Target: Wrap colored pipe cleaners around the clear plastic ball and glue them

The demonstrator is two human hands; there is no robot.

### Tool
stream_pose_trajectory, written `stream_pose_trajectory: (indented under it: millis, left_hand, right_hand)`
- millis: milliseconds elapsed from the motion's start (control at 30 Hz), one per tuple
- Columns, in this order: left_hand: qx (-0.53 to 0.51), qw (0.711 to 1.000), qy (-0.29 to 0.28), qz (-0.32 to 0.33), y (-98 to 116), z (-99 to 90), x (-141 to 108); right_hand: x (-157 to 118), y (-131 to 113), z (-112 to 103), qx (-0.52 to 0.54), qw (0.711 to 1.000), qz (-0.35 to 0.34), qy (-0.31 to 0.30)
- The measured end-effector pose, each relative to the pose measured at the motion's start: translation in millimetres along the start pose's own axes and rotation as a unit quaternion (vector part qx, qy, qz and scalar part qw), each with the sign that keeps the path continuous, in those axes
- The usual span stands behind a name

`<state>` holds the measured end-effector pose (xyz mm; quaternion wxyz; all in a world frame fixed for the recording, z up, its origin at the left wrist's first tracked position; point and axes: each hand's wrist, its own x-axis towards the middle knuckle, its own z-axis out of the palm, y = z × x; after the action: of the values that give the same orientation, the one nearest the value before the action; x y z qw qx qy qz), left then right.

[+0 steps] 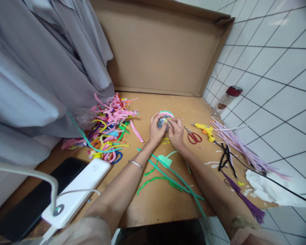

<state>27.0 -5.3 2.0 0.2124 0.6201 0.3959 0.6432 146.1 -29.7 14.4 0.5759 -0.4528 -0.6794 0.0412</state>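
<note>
In the middle of the table my left hand [156, 129] is closed round the edge of a small round piece [165, 113] with a pink and green rim and a shiny bluish inside. Its kind I cannot make out. My right hand [176, 131] pinches a small yellow strip [167, 120] against this piece, fingertips close to my left thumb. Just below the hands lies a yellow ring [165, 141]. Nearer me are a mint-green bundle [165, 161] and green pipe cleaners [153, 181]. Red-handled scissors [193, 136] lie right of my right hand.
A yellow glue gun [205, 130] with a black cord, lilac pipe cleaners [242, 149], a purple tassel [241, 195] and a bottle [225, 100] are at right. Left are a colourful pipe-cleaner heap [114, 117], a white power bank [76, 194] and a grey curtain [40, 68]. Cardboard [160, 47] stands behind.
</note>
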Motion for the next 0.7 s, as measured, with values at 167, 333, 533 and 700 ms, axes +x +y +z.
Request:
stream_pose_trajectory:
  millis: [167, 333, 533, 700]
  left_hand:
    - [-0.003, 1.000, 0.005, -0.003, 2, 0.2, 0]
    - [-0.012, 1.000, 0.019, -0.019, 1, 0.6, 3]
    - [-0.026, 0.998, 0.041, -0.048, -2, 0.5, 6]
    - [-0.050, 0.992, 0.070, -0.093, -16, 2.4, 7]
  right_hand:
    - [0, -1, 1, 0.021, 1.000, 0.008, -0.003]
    - [0, -3, 1, 0.030, 0.999, 0.018, 0.001]
    - [4, -4, -3, 0.101, 0.992, 0.070, 0.012]
    - [6, 7, -4, 0.090, 0.986, 0.130, 0.058]
